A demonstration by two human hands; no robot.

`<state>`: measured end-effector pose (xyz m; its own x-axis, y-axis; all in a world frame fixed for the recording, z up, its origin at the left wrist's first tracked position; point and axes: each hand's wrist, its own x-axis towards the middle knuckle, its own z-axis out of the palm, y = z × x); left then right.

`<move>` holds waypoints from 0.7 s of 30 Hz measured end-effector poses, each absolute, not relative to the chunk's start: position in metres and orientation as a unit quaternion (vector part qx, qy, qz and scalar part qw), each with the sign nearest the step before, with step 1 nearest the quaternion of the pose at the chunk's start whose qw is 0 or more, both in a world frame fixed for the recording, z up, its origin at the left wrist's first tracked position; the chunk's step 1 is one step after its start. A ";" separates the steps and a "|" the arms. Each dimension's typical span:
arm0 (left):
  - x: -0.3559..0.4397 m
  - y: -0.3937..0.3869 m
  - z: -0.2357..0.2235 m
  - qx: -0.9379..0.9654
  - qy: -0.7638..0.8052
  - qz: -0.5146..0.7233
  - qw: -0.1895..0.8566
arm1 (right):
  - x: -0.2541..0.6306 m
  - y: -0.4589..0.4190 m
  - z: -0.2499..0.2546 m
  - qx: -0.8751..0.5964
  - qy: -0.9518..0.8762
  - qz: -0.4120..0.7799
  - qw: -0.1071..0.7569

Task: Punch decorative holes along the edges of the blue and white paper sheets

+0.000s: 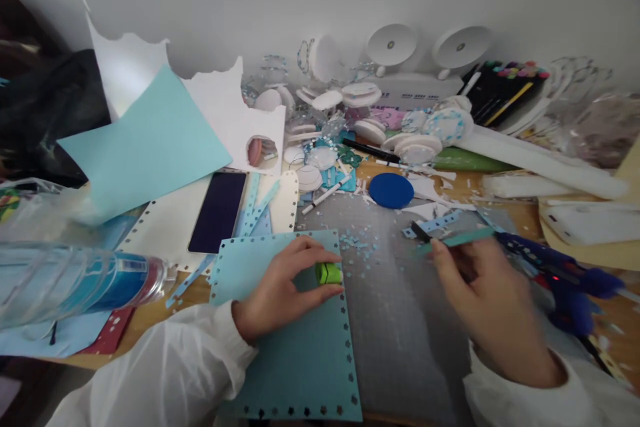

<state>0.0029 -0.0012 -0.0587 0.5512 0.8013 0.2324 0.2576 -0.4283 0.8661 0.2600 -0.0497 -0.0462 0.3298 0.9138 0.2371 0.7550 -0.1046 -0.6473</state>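
Note:
My left hand [290, 287] rests over a light blue sheet of paper [295, 360] whose edges carry small flower-shaped holes. Between its thumb and fingers is a small green craft punch [327, 273], near the sheet's right edge. My right hand [493, 307], partly blurred, pinches a thin teal paper strip [467, 237] above the grey cutting mat [395, 347]. Tiny blue paper bits [361, 245] lie scattered on the mat between the hands. Just past the right fingertips are a punched blue strip [440, 221] and a small black piece [421, 232].
A blue glue gun [565, 273] with a red light lies at the right. A phone [218, 212] and a plastic bottle [85, 283] are at the left. Behind stand a blue disc [391, 190], torn white foam [220, 103], a blue sheet [150, 140] and markers [515, 90].

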 end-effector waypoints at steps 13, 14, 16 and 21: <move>0.002 -0.009 -0.064 0.724 0.396 0.340 0.451 | 0.218 -0.067 -0.022 -0.545 -0.540 0.377 0.520; 0.002 -0.008 -0.063 0.738 0.386 0.338 0.438 | 0.217 -0.068 -0.023 -0.541 -0.538 0.392 0.514; 0.002 -0.008 -0.061 0.765 0.360 0.334 0.416 | 0.214 -0.069 -0.023 -0.536 -0.534 0.420 0.501; 0.002 -0.007 -0.057 0.781 0.321 0.320 0.430 | 0.206 -0.068 -0.020 -0.518 -0.533 0.446 0.499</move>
<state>0.0022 -0.0068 -0.0568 0.5899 0.7759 0.2234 0.2253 -0.4238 0.8773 0.2061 -0.0683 -0.0198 0.0341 0.9970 0.0701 0.1079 0.0661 -0.9920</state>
